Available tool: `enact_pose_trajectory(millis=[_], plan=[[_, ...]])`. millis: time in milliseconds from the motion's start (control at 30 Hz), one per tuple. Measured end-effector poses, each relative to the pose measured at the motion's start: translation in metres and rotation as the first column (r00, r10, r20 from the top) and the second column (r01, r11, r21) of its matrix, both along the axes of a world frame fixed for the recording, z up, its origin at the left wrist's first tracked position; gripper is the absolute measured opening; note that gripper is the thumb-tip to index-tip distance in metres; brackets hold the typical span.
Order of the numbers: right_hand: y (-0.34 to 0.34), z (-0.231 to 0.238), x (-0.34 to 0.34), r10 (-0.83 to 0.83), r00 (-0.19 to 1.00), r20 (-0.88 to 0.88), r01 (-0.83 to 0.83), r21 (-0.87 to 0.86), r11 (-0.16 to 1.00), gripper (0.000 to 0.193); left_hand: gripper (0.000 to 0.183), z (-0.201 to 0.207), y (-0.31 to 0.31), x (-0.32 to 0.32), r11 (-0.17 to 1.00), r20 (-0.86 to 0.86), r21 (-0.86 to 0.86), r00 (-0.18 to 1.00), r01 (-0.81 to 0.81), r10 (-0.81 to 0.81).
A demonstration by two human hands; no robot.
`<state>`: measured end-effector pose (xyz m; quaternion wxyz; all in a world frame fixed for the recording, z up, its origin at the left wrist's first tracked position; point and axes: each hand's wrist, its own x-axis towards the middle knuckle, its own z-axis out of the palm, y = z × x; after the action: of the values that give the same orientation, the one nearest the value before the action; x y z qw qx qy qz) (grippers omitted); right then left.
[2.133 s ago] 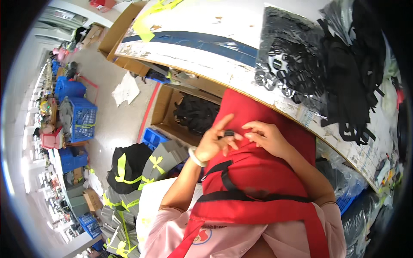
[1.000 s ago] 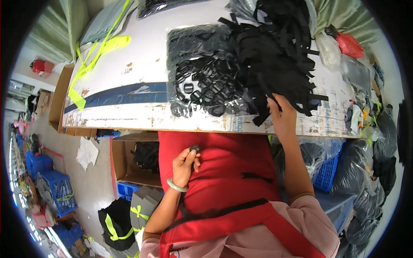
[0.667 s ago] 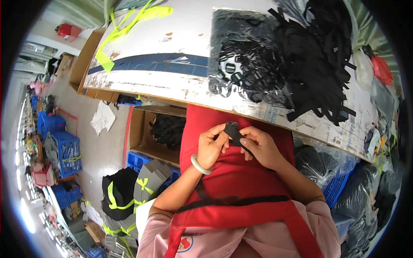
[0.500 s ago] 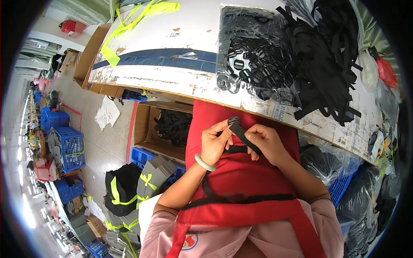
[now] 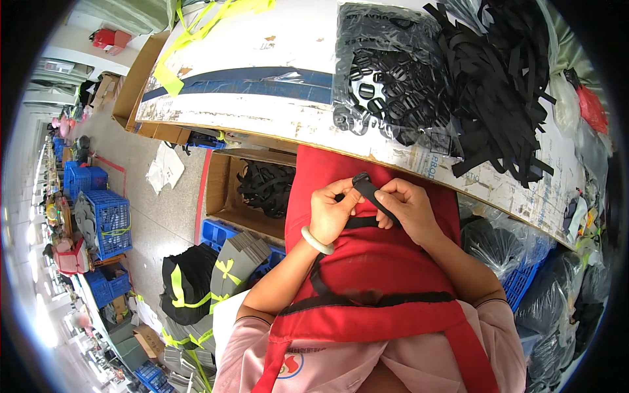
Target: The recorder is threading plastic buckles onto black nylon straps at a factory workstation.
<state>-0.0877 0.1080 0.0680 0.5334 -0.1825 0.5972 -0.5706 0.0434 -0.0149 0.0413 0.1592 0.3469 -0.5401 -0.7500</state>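
Observation:
Over my red apron (image 5: 386,262), both hands meet at a small black plastic buckle (image 5: 360,177). My left hand (image 5: 331,211) pinches it between thumb and fingers, and a pale bangle circles that wrist. A length of black webbing strap (image 5: 380,200) runs from the buckle toward my right hand (image 5: 410,208), whose thumb and fingers are closed on it. Fingers partly cover where strap and buckle meet, so I cannot tell how far it is threaded. On the worktable (image 5: 288,49) beyond lie a clear bag of black buckles (image 5: 400,92) and a heap of cut black straps (image 5: 501,85).
Below the table's near edge, a cardboard box (image 5: 219,187) holds black strap pieces (image 5: 265,187). Grey bundles (image 5: 236,262) tied with neon-yellow strips stand at my left. Plastic-wrapped goods (image 5: 491,242) and a blue crate (image 5: 524,281) are at my right. Neon-yellow ribbon (image 5: 171,78) lies on the table.
The strap's free end, which showed flat near my left thumb, now lies up against the buckle. My right hand has shifted slightly right, and the buckle has turned.

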Motion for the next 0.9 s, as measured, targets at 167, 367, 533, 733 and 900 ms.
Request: enact_pose_trajectory(millis=[167, 367, 533, 733, 900], plan=[[0.004, -0.003, 0.002, -0.028, 1.000, 0.010, 0.028, 0.001, 1.000, 0.014, 0.017, 0.000, 0.001, -0.001, 1.000, 0.023, 0.029, 1.000, -0.002, 0.002], [0.004, -0.004, 0.002, -0.051, 0.999, -0.001, 0.051, 0.024, 0.998, 0.014, 0.017, -0.008, 0.002, 0.001, 1.000, 0.023, 0.000, 1.000, 0.021, -0.021], [-0.001, -0.003, 0.005, -0.120, 0.983, 0.140, 0.118, 0.020, 0.993, 0.016, 0.016, -0.010, 0.005, 0.000, 0.821, 0.013, -0.569, 0.999, 0.047, -0.049], [-0.006, -0.013, 0.006, -0.162, 0.977, 0.137, 0.174, -0.075, 0.982, 0.018, 0.019, -0.011, 0.004, 0.000, 0.655, 0.037, -0.747, 0.991, 0.114, -0.131], [-0.007, -0.018, -0.003, -0.093, 0.976, 0.197, 0.111, -0.084, 0.990, 0.016, 0.013, -0.007, 0.004, 0.005, 0.996, -0.052, 0.078, 0.998, 0.039, -0.035]])
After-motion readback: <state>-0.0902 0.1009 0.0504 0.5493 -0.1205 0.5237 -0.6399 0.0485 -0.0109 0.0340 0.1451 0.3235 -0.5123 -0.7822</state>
